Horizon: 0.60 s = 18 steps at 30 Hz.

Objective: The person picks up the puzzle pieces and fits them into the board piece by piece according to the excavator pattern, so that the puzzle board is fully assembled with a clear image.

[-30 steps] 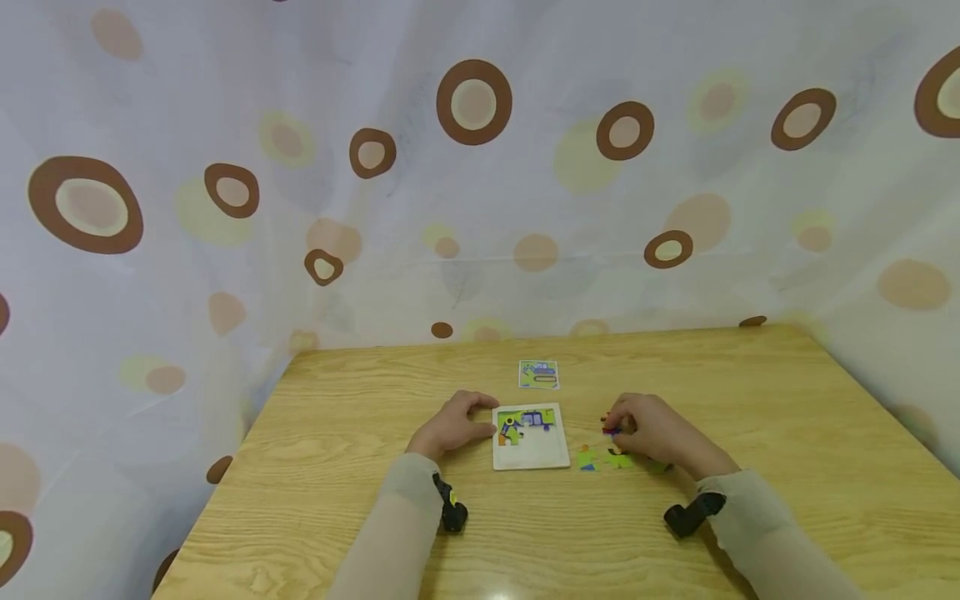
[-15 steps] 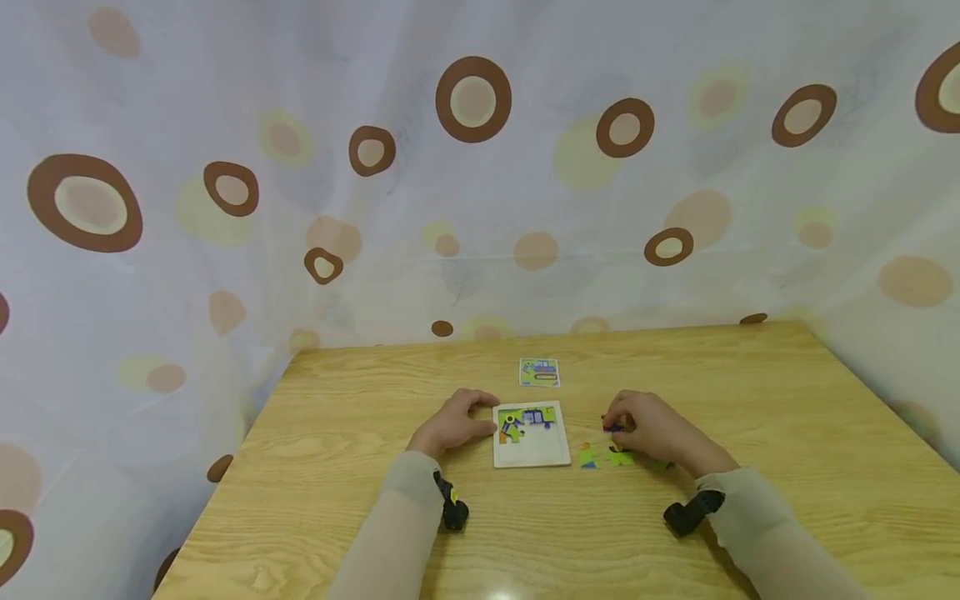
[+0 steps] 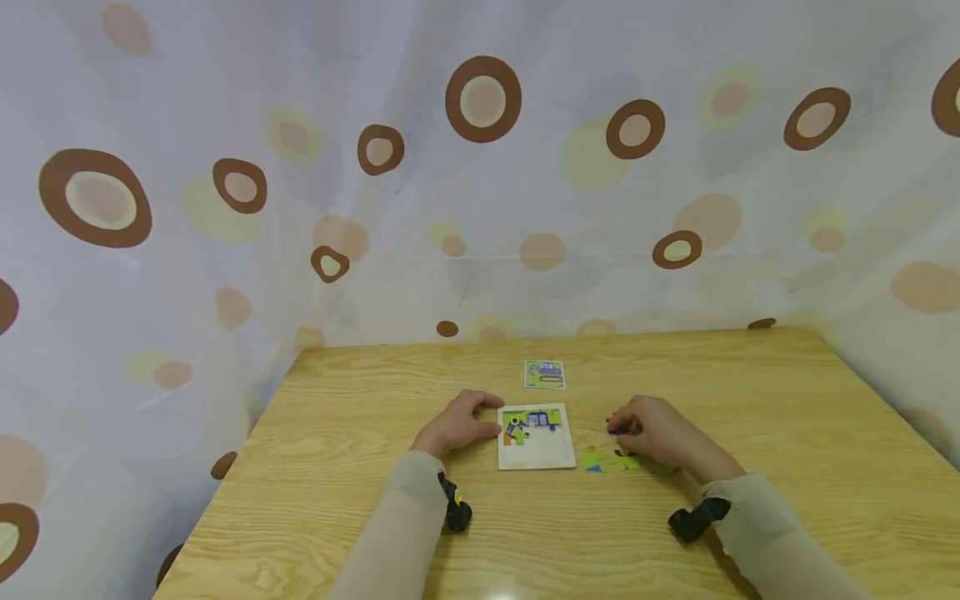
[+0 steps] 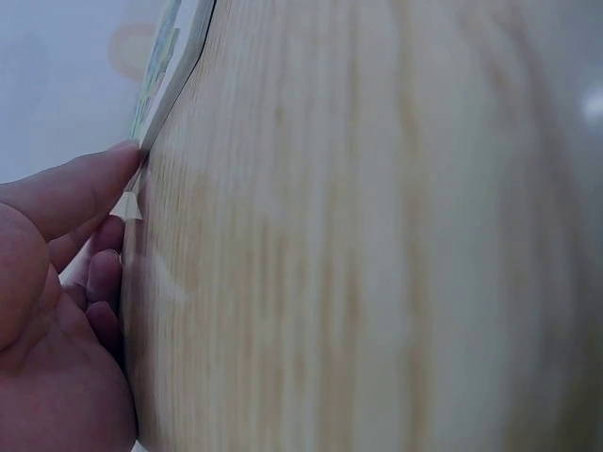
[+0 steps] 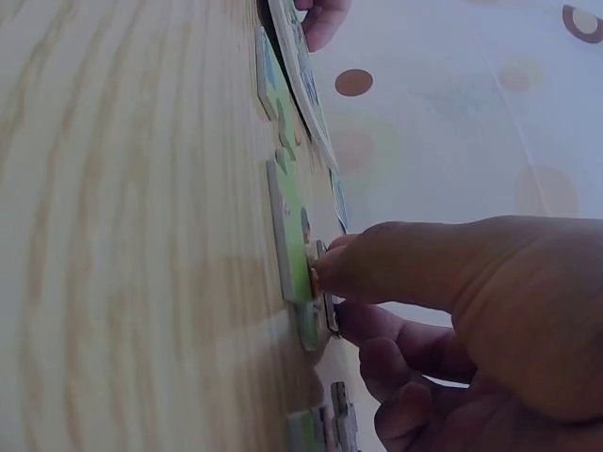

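Note:
A puzzle board (image 3: 536, 457) with a white frame lies mid-table, its upper part filled with pieces of a blue digger on green. My left hand (image 3: 456, 425) is at its left side, forefinger near the far corner and thumb touching the edge (image 4: 170, 108). To the right of the board, my right hand (image 3: 660, 429) pinches a small dark puzzle piece (image 3: 617, 429) between thumb and fingers, low over the table; the fingers hide most of it. Green puzzle pieces (image 3: 594, 459) lie between the board and this hand, some partly under it (image 5: 290, 226).
Behind the board lies a picture card (image 3: 544, 374) showing a digger. A patterned curtain (image 3: 480, 208) hangs beyond the table's (image 3: 375, 375) far edge and down both sides. Each wrist carries a black camera (image 3: 697, 520) on its sleeve.
The head view has shifted slightly. Both hands stay in about the same places; less red shows at the right fingertips than a second ago.

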Tool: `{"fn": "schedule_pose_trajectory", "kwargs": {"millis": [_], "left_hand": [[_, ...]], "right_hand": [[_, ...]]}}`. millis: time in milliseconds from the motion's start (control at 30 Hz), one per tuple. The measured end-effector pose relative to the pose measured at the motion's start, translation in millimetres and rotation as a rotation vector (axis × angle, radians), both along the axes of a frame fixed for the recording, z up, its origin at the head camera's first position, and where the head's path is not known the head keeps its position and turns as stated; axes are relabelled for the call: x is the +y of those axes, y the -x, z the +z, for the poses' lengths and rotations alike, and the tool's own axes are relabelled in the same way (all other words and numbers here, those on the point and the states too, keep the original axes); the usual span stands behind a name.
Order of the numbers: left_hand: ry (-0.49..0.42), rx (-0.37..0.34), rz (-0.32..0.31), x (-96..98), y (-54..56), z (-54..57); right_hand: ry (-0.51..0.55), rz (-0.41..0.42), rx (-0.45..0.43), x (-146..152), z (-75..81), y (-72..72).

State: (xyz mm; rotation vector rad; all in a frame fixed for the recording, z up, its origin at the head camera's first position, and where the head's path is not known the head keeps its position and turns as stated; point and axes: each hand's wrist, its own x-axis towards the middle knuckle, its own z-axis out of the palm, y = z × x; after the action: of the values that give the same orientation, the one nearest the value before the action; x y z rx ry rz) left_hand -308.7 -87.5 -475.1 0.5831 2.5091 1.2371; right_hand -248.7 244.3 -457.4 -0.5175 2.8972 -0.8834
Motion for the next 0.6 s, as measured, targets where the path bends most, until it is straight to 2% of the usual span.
{"fn": "schedule_pose_trajectory", "kwargs": {"millis": [300,600], "left_hand": [[-0.009,-0.009,0.003,-0.2,-1.8,3.2],[-0.002,-0.008,0.008,-0.9,-0.6,3.0]], "right_hand": [[-0.03,-0.03,0.001,-5.1,-0.1,2.9],[0.044,-0.003,-0.037,-7.8,-2.3,10.3]]}}
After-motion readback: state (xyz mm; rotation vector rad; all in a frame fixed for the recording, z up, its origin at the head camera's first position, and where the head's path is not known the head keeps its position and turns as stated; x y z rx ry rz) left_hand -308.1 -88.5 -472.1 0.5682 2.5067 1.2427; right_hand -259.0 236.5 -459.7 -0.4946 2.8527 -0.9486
